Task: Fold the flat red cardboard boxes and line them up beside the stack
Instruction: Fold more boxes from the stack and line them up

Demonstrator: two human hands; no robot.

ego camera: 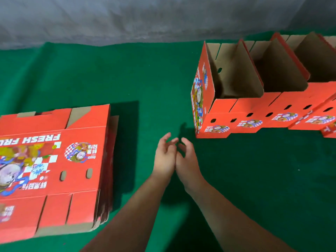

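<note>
Two bare hands meet over the green cloth surface (145, 79): the left hand (164, 157) and right hand (188, 160) touch at the palm heels, fingers loosely spread and holding nothing. One stack of flat red printed cardboard boxes (54, 166) lies left of the fingers. Beyond the fingertips to the right stand at least three folded red cardboard boxes (254, 99) in a touching row, tops open; the row runs out of view.

stack of flat boxes (54, 160): cut by left edge, "FRESH FRU…" lettering runs off, lower sheets show only as edges | row of folded boxes (263, 99): runs off right edge, count unclear, floors mostly hidden by walls | small box print: blurred, probably unreadable | forearms: cut by bottom edge
</note>
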